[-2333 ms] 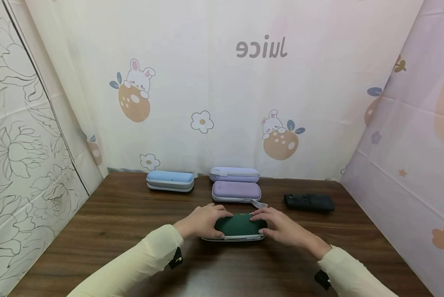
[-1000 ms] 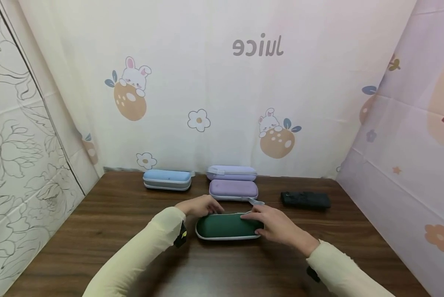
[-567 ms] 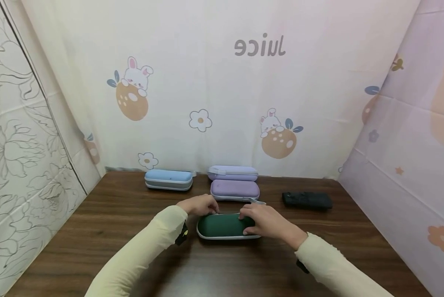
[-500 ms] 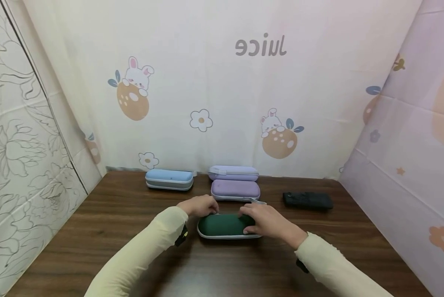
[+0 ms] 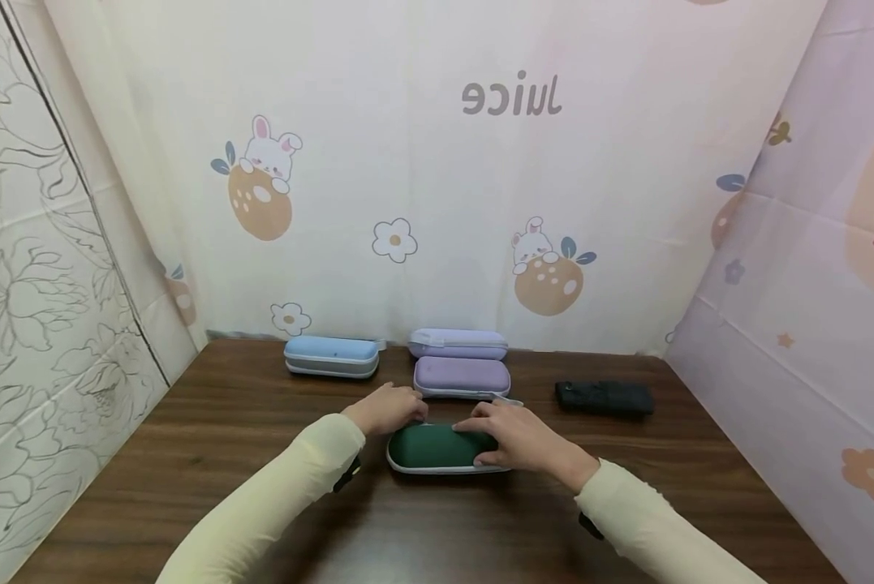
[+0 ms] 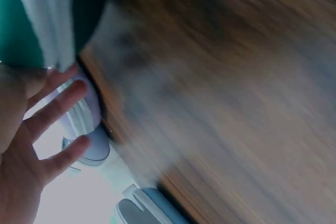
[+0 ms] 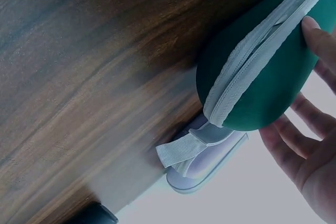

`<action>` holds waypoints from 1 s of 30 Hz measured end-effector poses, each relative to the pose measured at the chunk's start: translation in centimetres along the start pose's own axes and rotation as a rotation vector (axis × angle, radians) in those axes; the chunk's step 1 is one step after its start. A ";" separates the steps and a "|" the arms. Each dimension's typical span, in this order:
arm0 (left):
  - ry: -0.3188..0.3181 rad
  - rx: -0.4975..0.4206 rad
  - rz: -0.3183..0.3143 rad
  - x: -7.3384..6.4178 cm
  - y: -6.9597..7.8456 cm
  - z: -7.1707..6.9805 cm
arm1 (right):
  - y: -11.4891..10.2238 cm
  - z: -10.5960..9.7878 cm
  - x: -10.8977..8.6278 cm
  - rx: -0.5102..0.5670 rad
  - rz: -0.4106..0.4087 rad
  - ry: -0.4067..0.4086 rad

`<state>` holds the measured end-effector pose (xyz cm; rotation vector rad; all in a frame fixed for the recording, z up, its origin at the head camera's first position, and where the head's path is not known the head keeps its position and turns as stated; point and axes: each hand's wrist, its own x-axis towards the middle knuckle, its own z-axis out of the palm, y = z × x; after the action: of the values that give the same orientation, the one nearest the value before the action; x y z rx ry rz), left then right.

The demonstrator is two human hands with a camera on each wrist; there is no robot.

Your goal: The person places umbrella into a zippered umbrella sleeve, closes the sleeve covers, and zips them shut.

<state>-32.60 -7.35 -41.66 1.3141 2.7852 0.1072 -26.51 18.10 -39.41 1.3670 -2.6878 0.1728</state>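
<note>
grasped by the right hand (image 5: 522, 436), the oblong green zippered case (image 5: 428, 448) is best steadied; grip by left hand (image 5: 389, 408) is unclear.

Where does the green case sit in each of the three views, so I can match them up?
Head: green case, just below centre, at both hands, left hand and right hand.
Left wrist: green case, top left corner, cut off by the frame.
Right wrist: green case, upper right.
Shared landmark: purple case beyond it, partly hidden in both wrist views.
</note>
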 end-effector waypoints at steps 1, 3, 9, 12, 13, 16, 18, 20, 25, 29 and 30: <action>0.016 0.038 0.013 -0.2 0.0 0.1 | 0.0 0.0 0.0 -0.003 -0.004 0.003; 0.049 0.122 0.042 -0.6 -0.1 0.3 | -0.1 0.0 -0.1 -0.004 -0.005 0.005; 0.098 0.337 0.118 -1.9 -0.6 0.9 | -0.1 -0.1 0.0 0.000 0.031 -0.012; 0.110 0.367 0.108 -2.5 -1.0 1.2 | -0.1 0.0 0.0 0.006 0.057 -0.032; 0.116 0.370 0.104 -2.7 -1.1 1.3 | -0.2 0.0 0.0 0.008 0.064 -0.037; 0.145 0.358 0.102 -3.4 -1.3 1.5 | -0.2 0.0 0.0 0.013 0.076 -0.051; 0.158 0.354 0.098 -3.8 -1.4 1.7 | -0.3 0.1 0.0 0.004 0.074 -0.054; 0.166 0.351 0.091 -4.3 -1.5 1.8 | -0.4 0.1 0.0 -0.011 0.068 -0.049; 0.204 0.333 0.089 -5.5 -1.8 1.9 | -0.7 0.3 0.0 -0.032 0.071 -0.032; 0.225 0.296 0.078 -6.1 -1.7 2.0 | -0.9 0.5 -0.1 -0.036 0.078 -0.012; 0.227 0.292 0.073 -6.2 -1.6 2.0 | -1.0 0.5 -0.1 -0.036 0.081 -0.006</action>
<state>-29.71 -13.12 -43.67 1.5568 3.0334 -0.1644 -25.66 17.55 -39.89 1.2518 -2.7391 0.1269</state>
